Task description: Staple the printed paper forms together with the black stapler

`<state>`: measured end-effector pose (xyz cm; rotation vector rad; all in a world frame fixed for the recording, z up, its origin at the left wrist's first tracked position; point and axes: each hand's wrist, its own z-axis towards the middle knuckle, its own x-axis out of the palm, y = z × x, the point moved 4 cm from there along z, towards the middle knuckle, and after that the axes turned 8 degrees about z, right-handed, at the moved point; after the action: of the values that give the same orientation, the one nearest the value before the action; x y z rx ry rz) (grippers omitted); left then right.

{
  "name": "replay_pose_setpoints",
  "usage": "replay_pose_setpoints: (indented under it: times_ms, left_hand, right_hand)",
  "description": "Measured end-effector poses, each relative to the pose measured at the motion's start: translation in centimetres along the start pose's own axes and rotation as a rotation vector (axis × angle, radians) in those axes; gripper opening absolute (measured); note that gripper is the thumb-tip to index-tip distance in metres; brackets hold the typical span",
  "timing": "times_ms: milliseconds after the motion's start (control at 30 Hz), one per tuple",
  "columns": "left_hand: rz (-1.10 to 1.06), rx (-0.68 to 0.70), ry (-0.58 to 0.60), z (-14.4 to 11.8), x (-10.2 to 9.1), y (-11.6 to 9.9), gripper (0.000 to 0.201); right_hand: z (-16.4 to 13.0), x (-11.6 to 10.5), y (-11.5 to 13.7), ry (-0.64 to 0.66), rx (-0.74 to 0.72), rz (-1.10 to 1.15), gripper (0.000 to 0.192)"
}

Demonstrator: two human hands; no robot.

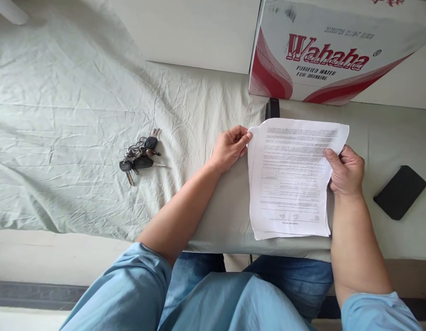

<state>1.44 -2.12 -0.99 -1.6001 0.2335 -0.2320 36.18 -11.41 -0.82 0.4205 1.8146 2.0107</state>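
The stack of printed sheets (290, 179) lies between the hands, long axis running away from the body, left hand (230, 148) pinching its far-left corner, right hand (346, 171) closed on its right edge.

I had both forearms stretched forward from rolled-up light-blue sleeves, bare from the elbow down. My left arm ran diagonally up and to the right, the wrist nearly straight. My left hand (230, 148) lay with its back to the camera, the fingers curled inward and the thumb pressed against the index fingertip in a closed pinch at its right side. My right arm came up almost vertically along the right side, the wrist bent slightly inward. My right hand (346, 171) was also closed in a grip, its thumb laid flat and pointing left while the 4 fingers folded underneath, out of sight. The 2 hands were held well apart, at roughly the same height.
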Motion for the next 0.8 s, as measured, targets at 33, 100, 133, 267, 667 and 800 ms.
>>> replay_pose_setpoints:
  times_ms: [33, 100, 133, 267, 667, 800]
  left_hand:
    - [-0.001, -0.003, -0.006, 0.0, 0.0, 0.0, 0.063]
    - [-0.003, 0.005, -0.012, 0.1, 0.1, 0.0, 0.063]
    - [-0.006, 0.013, -0.014, 0.1, 0.1, 0.0, 0.065]
    - [0.015, 0.047, -0.024, 0.3, 0.1, 0.3, 0.072]
    - [0.052, 0.038, -0.044, 0.5, 0.2, 1.1, 0.066]
    - [0.081, 0.061, -0.055, 0.5, 0.5, 0.9, 0.072]
  right_hand:
    - [0.1, -0.2, -0.1, -0.027, -0.03, -0.004, 0.041]
    - [0.4, -0.5, -0.3, -0.08, -0.086, 0.004, 0.045]
    - [0.6, -0.6, -0.4, -0.1, -0.105, 0.013, 0.048]
    - [1.0, -0.7, -0.7, -0.111, -0.125, 0.023, 0.059]
    - [1.0, -0.3, 0.5, -0.114, -0.235, -0.003, 0.073]
    - [0.9, -0.1, 0.4, -0.104, -0.236, 0.016, 0.073]
